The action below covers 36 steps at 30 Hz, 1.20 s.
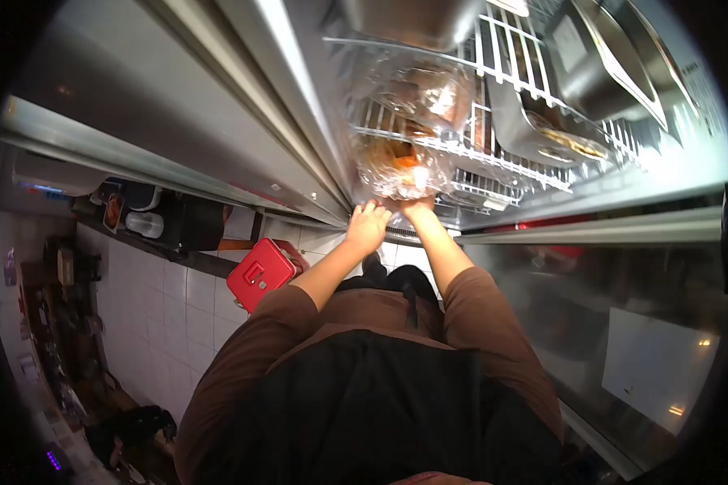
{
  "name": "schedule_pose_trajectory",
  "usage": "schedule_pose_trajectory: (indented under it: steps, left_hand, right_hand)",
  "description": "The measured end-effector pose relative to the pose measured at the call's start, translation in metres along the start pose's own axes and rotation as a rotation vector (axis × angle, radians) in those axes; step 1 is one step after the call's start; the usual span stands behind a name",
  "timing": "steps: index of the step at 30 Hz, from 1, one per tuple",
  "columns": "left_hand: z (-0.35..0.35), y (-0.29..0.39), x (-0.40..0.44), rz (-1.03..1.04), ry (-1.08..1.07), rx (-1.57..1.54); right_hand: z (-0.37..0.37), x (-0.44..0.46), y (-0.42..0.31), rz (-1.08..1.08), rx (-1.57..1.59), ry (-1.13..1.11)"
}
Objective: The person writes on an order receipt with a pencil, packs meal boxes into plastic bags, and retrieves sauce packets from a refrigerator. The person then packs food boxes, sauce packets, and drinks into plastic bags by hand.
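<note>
We have the plastic-wrapped bundle below the left part of a white wire shelf's front edge, glossy, crinkled, orange inside. Our right hand seems to touch its underside; its fingers are hidden, so we cannot tell their state. Our left hand, fingers loosely spread, is just beside. Steel pans stand rightward; a red box sits on the tiled floor.
</note>
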<state>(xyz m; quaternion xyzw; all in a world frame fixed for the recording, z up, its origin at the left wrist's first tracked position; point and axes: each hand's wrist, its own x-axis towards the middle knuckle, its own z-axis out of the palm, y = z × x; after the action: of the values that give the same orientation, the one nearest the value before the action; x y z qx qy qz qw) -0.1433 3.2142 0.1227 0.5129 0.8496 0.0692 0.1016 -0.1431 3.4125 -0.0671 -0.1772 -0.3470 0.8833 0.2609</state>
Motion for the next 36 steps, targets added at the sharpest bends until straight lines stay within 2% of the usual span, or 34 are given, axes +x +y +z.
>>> schedule_pose_trajectory:
  steps: [2, 4, 5, 7, 11, 12, 16, 18, 21, 22, 25, 26, 27, 28, 29, 31, 33, 35, 36]
  left_hand:
    - [0.002, 0.004, -0.008, 0.026, 0.065, -0.032]
    - [0.008, 0.009, -0.012, 0.061, 0.133, -0.043]
    - [0.005, 0.011, -0.015, 0.086, 0.182, -0.054]
    - [-0.004, 0.01, -0.017, 0.08, 0.119, -0.06]
    - [-0.009, -0.005, -0.02, 0.044, 0.146, -0.224]
    - [-0.003, -0.013, -0.019, 0.055, 0.154, -0.261]
    - [0.005, -0.026, -0.016, 0.019, 0.183, -0.461]
    - [0.013, -0.025, -0.01, -0.056, 0.162, -0.51]
    - [-0.011, -0.014, -0.009, -0.006, 0.271, -0.463]
    - [-0.012, -0.02, -0.003, 0.135, 0.274, -0.395]
    - [0.015, -0.04, -0.009, 0.215, 0.299, -0.328]
    - [0.016, -0.047, -0.014, 0.222, 0.239, -0.196]
    - [0.017, -0.05, -0.018, 0.219, 0.239, -0.199]
    - [0.019, -0.052, -0.021, 0.243, 0.282, -0.2]
    - [0.018, -0.054, -0.023, 0.267, 0.323, -0.201]
    - [0.002, -0.053, -0.025, 0.267, 0.371, -0.201]
    - [-0.007, -0.054, -0.024, 0.296, 0.399, -0.152]
    - [0.001, -0.058, -0.019, 0.336, 0.399, -0.156]
    - [0.005, -0.061, -0.018, 0.383, 0.398, -0.158]
  right_hand:
    - [0.012, -0.007, -0.019, -0.019, -0.28, 0.005]
    - [0.026, -0.016, -0.036, -0.138, -1.123, -0.027]
    - [0.027, -0.017, -0.04, -0.173, -1.358, -0.045]
    - [0.032, -0.012, -0.045, -0.209, -1.682, -0.092]
    - [0.008, -0.019, -0.05, -0.166, -2.181, -0.278]
    - [0.068, -0.052, -0.099, -0.208, -2.015, -0.25]
    - [0.085, -0.116, -0.16, -0.189, -2.243, -0.415]
    - [0.104, -0.134, -0.183, -0.53, -1.84, -0.548]
    - [0.143, -0.172, -0.194, -0.495, -1.698, -0.779]
    - [0.146, -0.182, -0.186, -0.467, -1.71, -0.751]
    - [0.129, -0.19, -0.176, -0.4, -1.799, -0.633]
    - [0.125, -0.186, -0.177, -0.111, -1.854, -0.479]
    - [0.121, -0.182, -0.18, 0.179, -1.881, -0.318]
    - [0.116, -0.173, -0.186, 0.311, -1.818, -0.363]
    - [0.125, -0.168, -0.189, 0.314, -1.815, -0.361]
    - [0.146, -0.162, -0.195, -0.49, -1.784, -0.429]
    - [0.143, -0.146, -0.178, -0.444, -1.718, -0.438]
    - [0.147, -0.132, -0.154, -0.12, -1.65, -0.605]
    - [0.134, -0.119, -0.137, 0.154, -1.752, -0.599]
